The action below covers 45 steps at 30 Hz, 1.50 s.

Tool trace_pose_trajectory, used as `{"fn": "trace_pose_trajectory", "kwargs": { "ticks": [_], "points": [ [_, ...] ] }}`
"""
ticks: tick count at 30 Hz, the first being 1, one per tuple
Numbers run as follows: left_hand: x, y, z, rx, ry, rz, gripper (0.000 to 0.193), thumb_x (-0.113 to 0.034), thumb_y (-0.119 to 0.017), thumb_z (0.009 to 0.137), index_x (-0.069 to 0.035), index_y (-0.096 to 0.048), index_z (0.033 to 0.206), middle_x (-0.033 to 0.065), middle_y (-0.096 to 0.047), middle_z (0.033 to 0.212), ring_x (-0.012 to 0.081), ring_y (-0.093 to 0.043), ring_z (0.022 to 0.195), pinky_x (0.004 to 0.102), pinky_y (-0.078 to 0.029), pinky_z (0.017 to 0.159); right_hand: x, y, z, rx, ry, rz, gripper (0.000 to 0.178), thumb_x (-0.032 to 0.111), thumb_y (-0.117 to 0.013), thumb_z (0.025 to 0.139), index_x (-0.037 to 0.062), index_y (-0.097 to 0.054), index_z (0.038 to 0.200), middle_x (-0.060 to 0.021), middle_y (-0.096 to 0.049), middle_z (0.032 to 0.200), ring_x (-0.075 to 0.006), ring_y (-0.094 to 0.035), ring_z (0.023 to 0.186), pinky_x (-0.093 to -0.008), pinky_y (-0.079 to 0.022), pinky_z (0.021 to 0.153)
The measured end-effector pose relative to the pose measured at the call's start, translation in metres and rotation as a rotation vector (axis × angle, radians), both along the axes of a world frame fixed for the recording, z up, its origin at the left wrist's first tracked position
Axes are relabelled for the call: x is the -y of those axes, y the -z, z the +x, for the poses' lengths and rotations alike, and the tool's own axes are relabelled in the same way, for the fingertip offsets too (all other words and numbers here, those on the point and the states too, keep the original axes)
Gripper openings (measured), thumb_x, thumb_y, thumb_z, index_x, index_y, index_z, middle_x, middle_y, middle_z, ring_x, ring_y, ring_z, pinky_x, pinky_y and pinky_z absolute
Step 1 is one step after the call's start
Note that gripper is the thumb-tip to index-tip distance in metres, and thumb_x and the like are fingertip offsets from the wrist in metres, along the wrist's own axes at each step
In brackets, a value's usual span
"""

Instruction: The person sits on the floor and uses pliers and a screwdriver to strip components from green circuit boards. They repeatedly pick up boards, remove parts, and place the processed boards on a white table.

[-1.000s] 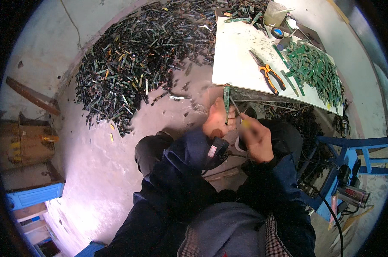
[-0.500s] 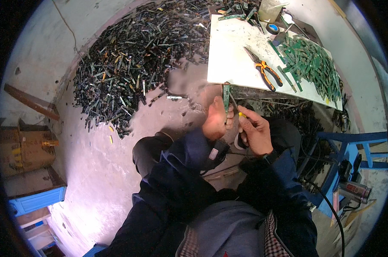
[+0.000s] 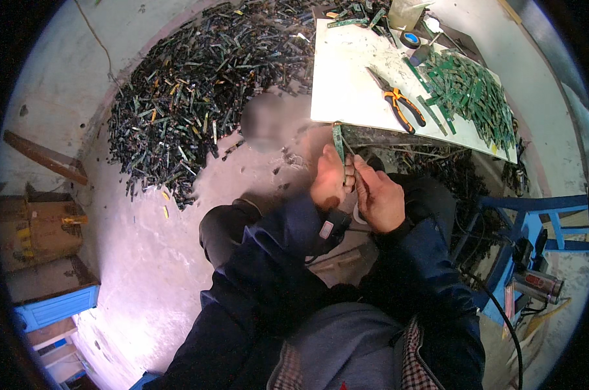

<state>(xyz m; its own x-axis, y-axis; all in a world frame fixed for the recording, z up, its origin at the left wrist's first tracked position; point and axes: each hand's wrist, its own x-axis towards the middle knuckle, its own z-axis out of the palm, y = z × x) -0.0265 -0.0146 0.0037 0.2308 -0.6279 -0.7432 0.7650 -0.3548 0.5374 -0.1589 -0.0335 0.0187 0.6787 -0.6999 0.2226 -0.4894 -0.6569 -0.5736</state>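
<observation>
My left hand [image 3: 327, 185] is closed round a narrow green circuit board strip [image 3: 338, 140], which sticks up past the fingers towards the white board's near edge. Close against it on the right, my right hand [image 3: 381, 201] pinches a thin metal-shafted tool [image 3: 350, 149]. Its shaft slants up beside the strip, and my fingers cover its handle. Part of a pale round object [image 3: 359, 215] shows below the right hand; I cannot make out what it is.
On the white board [image 3: 343, 71] lie orange-and-black pliers [image 3: 398, 104], a heap of green strips [image 3: 473, 97] and a blue-centred tape roll [image 3: 410, 39]. A large pile of dark strips [image 3: 190, 97] covers the floor at left. A blue stool [image 3: 512, 240] stands right, cartons [image 3: 47, 227] left.
My right hand has turned and moved slightly left and up along the strip, hiding the tool's yellow part. The strip now leans more to the left. The whole view has shifted a little.
</observation>
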Motion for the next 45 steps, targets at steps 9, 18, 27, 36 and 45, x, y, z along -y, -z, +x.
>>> {"fn": "trace_pose_trajectory", "kwargs": {
  "ticks": [9,18,27,36,45],
  "points": [
    [-0.003,-0.003,0.004,-0.123,0.022,-0.085,0.053,-0.06,-0.022,0.091,-0.017,-0.038,0.064,-0.0064,-0.031,0.051,0.0079,-0.025,0.039,0.0243,-0.019,0.035,0.023,-0.011,-0.006,-0.048,-0.22,-0.081,0.041,0.013,-0.055,0.087,0.0098,-0.049,0.127,-0.0065,-0.054,0.071,-0.0209,-0.054,0.054,-0.0322,-0.044,0.047],
    [-0.005,-0.012,0.001,-0.213,0.076,-0.036,0.056,-0.062,-0.017,0.09,-0.018,-0.032,0.059,-0.0073,-0.023,0.049,0.0093,-0.019,0.038,0.0248,-0.016,0.036,0.015,-0.027,-0.018,0.76,0.055,1.689,0.034,0.018,-0.05,0.094,0.0086,-0.05,0.126,-0.0039,-0.053,0.076,-0.006,-0.043,0.05,-0.0164,-0.032,0.038],
    [0.001,0.016,-0.004,-0.087,0.065,-0.046,0.058,-0.067,-0.019,0.087,-0.017,-0.041,0.069,-0.006,-0.032,0.051,0.0085,-0.024,0.039,0.0249,-0.018,0.037,0.006,-0.001,-0.005,0.421,-0.099,0.352,0.031,0.012,-0.053,0.091,0.0045,-0.054,0.121,-0.0087,-0.06,0.073,-0.0186,-0.055,0.057,-0.0322,-0.047,0.051],
    [-0.003,0.025,0.009,-0.275,0.133,-0.123,0.053,-0.066,-0.028,0.086,-0.02,-0.034,0.06,-0.0069,-0.027,0.05,0.0102,-0.024,0.04,0.026,-0.018,0.038,0.016,-0.017,-0.017,-0.08,-0.142,-0.083,0.043,0.01,-0.056,0.084,0.0089,-0.049,0.127,-0.0164,-0.059,0.076,-0.0286,-0.059,0.062,-0.039,-0.048,0.054],
    [-0.003,0.024,0.012,-0.411,0.11,-0.163,0.05,-0.059,-0.03,0.089,-0.019,-0.03,0.058,-0.0083,-0.024,0.051,0.0102,-0.021,0.04,0.0262,-0.017,0.039,0.02,-0.024,-0.022,0.456,0.059,1.417,0.03,0.023,-0.053,0.093,0.0067,-0.056,0.118,-0.0022,-0.056,0.07,-0.0065,-0.047,0.049,-0.0193,-0.034,0.04]
  ]
}}
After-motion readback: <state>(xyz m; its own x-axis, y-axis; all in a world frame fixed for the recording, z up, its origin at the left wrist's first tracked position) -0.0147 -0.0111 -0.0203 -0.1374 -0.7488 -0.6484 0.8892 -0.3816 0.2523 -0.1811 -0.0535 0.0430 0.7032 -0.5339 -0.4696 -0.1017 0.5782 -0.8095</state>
